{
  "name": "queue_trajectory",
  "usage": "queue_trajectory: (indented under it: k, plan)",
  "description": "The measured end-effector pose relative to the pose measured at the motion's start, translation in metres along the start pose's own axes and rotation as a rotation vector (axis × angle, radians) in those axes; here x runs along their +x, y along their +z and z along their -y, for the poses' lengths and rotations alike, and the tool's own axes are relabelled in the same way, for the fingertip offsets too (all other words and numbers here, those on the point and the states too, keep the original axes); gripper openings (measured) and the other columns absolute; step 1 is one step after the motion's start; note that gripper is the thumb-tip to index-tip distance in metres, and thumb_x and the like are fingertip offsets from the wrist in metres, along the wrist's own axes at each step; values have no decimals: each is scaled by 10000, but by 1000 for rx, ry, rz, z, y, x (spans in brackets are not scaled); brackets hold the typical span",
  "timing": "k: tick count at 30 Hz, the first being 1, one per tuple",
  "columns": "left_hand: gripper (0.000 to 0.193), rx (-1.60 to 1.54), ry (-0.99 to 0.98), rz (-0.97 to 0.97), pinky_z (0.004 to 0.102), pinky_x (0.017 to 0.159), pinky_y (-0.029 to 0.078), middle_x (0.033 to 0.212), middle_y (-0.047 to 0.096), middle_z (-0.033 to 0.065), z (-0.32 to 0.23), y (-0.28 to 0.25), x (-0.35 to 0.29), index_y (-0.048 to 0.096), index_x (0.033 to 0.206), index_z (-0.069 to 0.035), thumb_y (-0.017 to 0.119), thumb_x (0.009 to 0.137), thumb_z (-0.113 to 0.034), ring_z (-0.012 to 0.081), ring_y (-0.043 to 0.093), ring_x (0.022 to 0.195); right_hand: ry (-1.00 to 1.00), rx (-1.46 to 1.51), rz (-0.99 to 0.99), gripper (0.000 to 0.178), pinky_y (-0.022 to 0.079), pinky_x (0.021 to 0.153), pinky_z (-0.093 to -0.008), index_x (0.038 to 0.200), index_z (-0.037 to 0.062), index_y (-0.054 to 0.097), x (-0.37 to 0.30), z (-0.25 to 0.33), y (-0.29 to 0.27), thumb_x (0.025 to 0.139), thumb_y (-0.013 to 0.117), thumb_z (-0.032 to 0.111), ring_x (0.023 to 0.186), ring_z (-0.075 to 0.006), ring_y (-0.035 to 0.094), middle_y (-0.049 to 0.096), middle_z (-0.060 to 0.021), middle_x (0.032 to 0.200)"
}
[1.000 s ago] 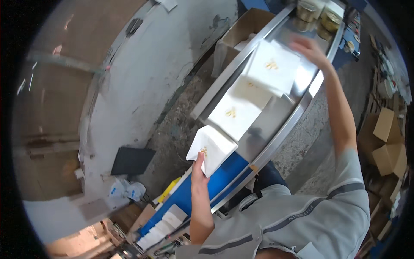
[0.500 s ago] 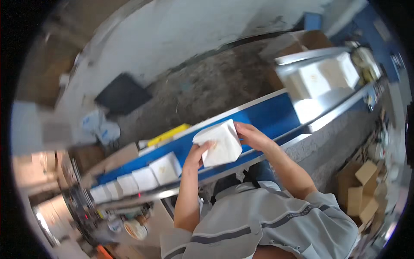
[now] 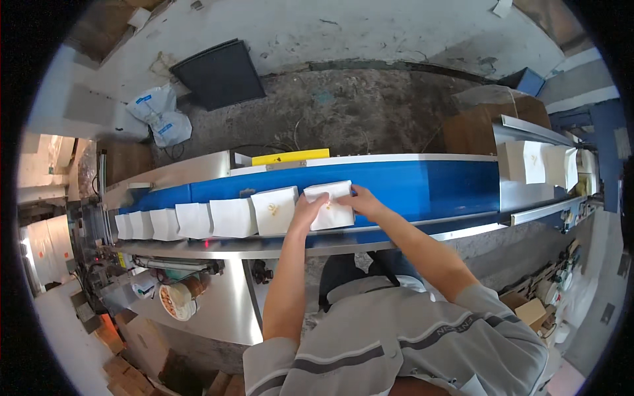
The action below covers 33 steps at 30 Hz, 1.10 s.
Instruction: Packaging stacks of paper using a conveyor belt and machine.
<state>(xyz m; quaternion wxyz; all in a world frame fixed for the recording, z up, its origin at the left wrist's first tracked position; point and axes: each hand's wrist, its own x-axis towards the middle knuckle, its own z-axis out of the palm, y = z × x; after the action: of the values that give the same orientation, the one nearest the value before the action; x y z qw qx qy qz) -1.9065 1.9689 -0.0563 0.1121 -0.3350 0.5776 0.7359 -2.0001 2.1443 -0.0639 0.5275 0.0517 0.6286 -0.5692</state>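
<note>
A square stack of white paper napkins (image 3: 337, 216) with a small gold print is between my two hands, at the right end of a row on the blue conveyor belt (image 3: 409, 188). My left hand (image 3: 305, 212) grips its left side, thumb lying over the top. At the far right corner, the fingers of my right hand (image 3: 363, 202) close on the edge. Directly left is another napkin stack (image 3: 275, 212) with the same gold mark, almost touching the held one. Several more white stacks (image 3: 193, 220) continue the row leftward.
Two white stacks (image 3: 526, 163) sit on a metal chute (image 3: 518, 196) at the belt's right end. A yellow bar (image 3: 290, 158) lies along the far rail. Left of my body is a metal table (image 3: 224, 297) with a round tub (image 3: 177, 302). A dark panel (image 3: 219, 74) leans beyond.
Both hands have brought the napkin stack down from a tilted hold above the belt to the row's right end. The whole view has turned and steadied.
</note>
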Motion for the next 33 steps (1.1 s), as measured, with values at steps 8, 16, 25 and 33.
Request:
queue_trajectory:
  k: [8, 16, 25, 33]
  plan:
    - [745, 307, 194, -405, 378, 1068, 352, 1388, 454, 283, -34, 9, -12, 372, 1395, 73, 586, 919, -458, 324, 440, 1315, -157, -468, -268, 878, 447, 986, -367, 1408, -88, 363, -16, -16, -21, 808, 712, 449, 1209, -355, 534, 476, -297, 1366]
    - [492, 1231, 242, -61, 404, 924, 466, 1100, 661, 226, -60, -107, 63, 665, 1101, -15, 442, 951, -428, 355, 626, 1056, -193, -319, -119, 824, 468, 965, -387, 1400, -75, 384, -61, -3, -39, 839, 705, 436, 1185, -320, 558, 479, -273, 1372]
    - [625, 1333, -272, 132, 441, 1024, 406, 1294, 540, 278, -86, -67, 50, 644, 1116, 71, 435, 958, -496, 389, 524, 1213, -117, -326, -171, 760, 458, 977, -388, 1379, -56, 430, -64, -5, -49, 863, 678, 445, 1195, -317, 549, 516, -256, 1338]
    - [688, 792, 37, -212, 462, 918, 450, 1012, 647, 305, -98, -15, -46, 675, 974, 73, 385, 966, -550, 442, 605, 1028, 8, -101, -214, 895, 451, 954, -359, 1418, -55, 374, -32, 20, -27, 818, 705, 520, 1205, -293, 524, 510, -232, 1344]
